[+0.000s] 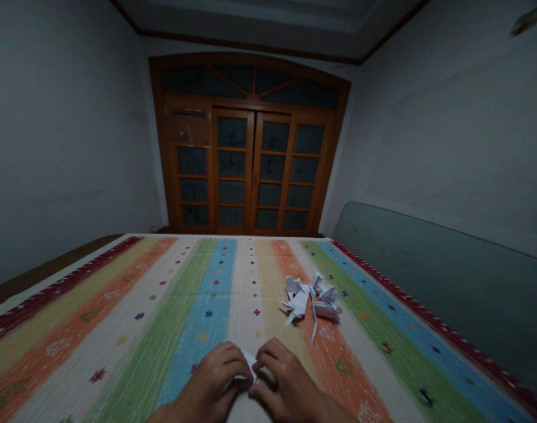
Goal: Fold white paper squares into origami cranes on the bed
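- The left hand [211, 379] and the right hand [286, 382] rest low at the near edge of the view, side by side, with their fingers curled inward toward each other.
- Both grips are narrow: the fingertips nearly meet at the centre and pinch a folded white paper [249, 362] between them. (Most of the paper is hidden by the fingers, so only a small pointed corner shows, and its exact shape cannot be made out.)
- The folded white paper is held just above or against the striped woven cloth [118, 358], close to the person and near the cloth's middle. The hands' heels sit on or very near the cloth.
- The cloth runs away from the person in long bands of red, orange, cream, green and blue, dotted with small embroidered motifs. It covers a wide flat surface.
- A loose heap of folded white paper pieces [308, 299] lies on the cloth ahead and to the right of the hands, well apart from them. One narrow strip points back toward the person.
- Beyond the cloth stand brown wooden double doors [246, 164] with dark glass panes. A pale green panel [427, 282] stands along the right wall.
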`<state>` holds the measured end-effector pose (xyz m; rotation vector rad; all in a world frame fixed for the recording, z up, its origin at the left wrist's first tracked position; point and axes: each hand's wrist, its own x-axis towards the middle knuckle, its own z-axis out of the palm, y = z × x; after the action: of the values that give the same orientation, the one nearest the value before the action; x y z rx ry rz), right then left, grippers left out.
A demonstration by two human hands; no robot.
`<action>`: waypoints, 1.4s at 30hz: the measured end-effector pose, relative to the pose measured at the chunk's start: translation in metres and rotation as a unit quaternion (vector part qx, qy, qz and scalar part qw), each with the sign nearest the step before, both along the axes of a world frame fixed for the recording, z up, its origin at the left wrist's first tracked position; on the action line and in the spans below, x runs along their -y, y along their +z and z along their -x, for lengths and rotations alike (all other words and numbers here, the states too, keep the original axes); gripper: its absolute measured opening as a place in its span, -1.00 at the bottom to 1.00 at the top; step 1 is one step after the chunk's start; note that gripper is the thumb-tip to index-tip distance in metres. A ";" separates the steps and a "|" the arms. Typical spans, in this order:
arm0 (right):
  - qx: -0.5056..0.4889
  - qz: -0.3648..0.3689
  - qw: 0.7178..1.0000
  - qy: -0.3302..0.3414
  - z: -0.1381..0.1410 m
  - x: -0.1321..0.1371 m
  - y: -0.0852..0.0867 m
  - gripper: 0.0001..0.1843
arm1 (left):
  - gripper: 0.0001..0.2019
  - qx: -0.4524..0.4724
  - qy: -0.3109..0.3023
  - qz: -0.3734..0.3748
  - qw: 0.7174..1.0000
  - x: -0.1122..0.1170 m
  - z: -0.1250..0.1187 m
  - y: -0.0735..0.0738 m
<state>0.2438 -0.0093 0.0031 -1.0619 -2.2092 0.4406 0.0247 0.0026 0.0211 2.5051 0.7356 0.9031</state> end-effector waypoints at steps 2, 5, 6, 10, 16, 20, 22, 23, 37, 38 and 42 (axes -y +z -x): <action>0.007 0.003 1.000 0.005 0.000 0.001 0.000 -0.77 | -0.83 0.007 0.005 0.018 1.000 0.000 0.000 0.001; 0.008 0.010 1.000 0.015 -0.002 0.002 0.003 -0.75 | -0.78 0.023 -0.001 0.047 0.999 -0.001 0.002 0.002; 0.005 0.014 1.000 0.017 -0.002 0.003 0.004 -0.74 | -0.76 0.027 -0.005 0.058 0.998 -0.002 0.004 0.003; -0.004 0.030 0.999 0.021 -0.004 0.002 0.006 -0.74 | -0.76 0.016 -0.015 0.085 0.996 -0.006 0.010 0.007; -0.023 0.033 0.999 0.023 -0.006 0.001 0.006 -0.76 | -0.86 0.006 0.009 0.062 0.998 -0.010 0.014 0.006; -0.039 0.035 0.998 0.024 -0.006 0.001 0.008 -0.75 | -0.90 -0.004 0.036 0.024 0.999 -0.012 0.014 0.003; -0.037 0.033 0.999 0.022 -0.005 0.001 0.010 -0.78 | -0.89 -0.010 0.035 0.011 0.999 -0.012 0.014 0.001; -0.033 0.030 0.999 0.021 -0.004 0.001 0.010 -0.80 | -0.88 -0.009 0.031 0.008 0.999 -0.013 0.014 0.000; 0.003 -0.010 1.000 0.022 -0.002 0.003 0.005 -0.86 | -0.73 -0.025 -0.027 0.070 0.997 -0.010 0.024 0.016; 0.007 -0.012 1.000 0.024 -0.002 0.003 0.005 -0.84 | -0.72 -0.022 -0.029 0.064 0.997 -0.011 0.025 0.015; 0.027 -0.033 0.998 0.036 -0.001 0.002 0.003 -0.85 | -0.78 -0.015 -0.022 0.048 0.998 -0.015 0.023 0.012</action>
<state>0.2452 -0.0117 0.0058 -0.9723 -2.2982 0.3712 0.0017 0.0179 0.0327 2.4446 0.7139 0.7977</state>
